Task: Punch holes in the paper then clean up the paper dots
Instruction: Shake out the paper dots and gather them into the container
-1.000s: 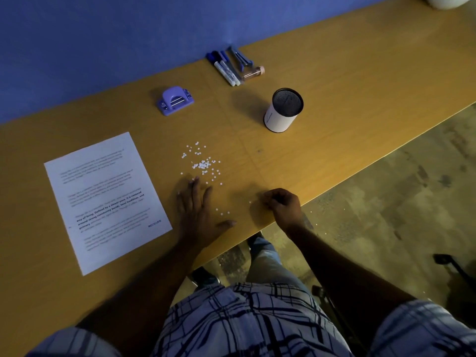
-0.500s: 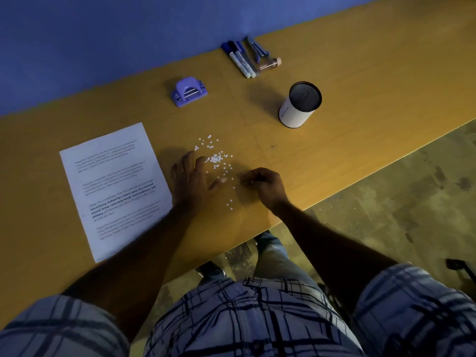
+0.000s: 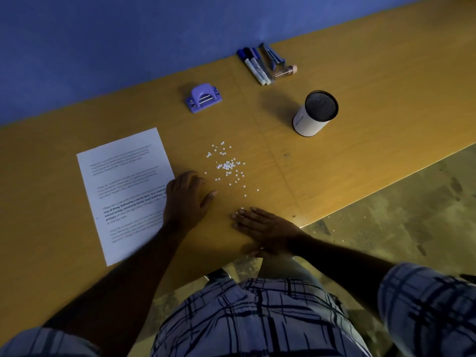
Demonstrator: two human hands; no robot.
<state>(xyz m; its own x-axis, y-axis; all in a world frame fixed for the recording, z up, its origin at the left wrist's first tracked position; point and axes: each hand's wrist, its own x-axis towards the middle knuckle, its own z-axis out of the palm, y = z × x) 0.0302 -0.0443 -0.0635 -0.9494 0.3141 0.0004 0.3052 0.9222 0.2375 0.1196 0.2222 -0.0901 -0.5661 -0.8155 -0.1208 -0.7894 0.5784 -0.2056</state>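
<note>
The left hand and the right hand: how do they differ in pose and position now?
The left hand covers the right edge of the printed paper; the right hand lies near the front edge of the wooden table. The left hand's fingers point away from the person, thumb spread; the right hand's fingers are straight, together, pointing left. Both rest on the table, hold nothing, and lie close to the paper dots.

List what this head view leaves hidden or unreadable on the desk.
Head view:
Text on the paper: blurred and small, mostly unreadable.
Inside of the mesh cup: too dark to tell contents.
Any paper dots under the right hand: covered by the flat palm.
Paper's right edge: partly covered by the left hand.
</note>
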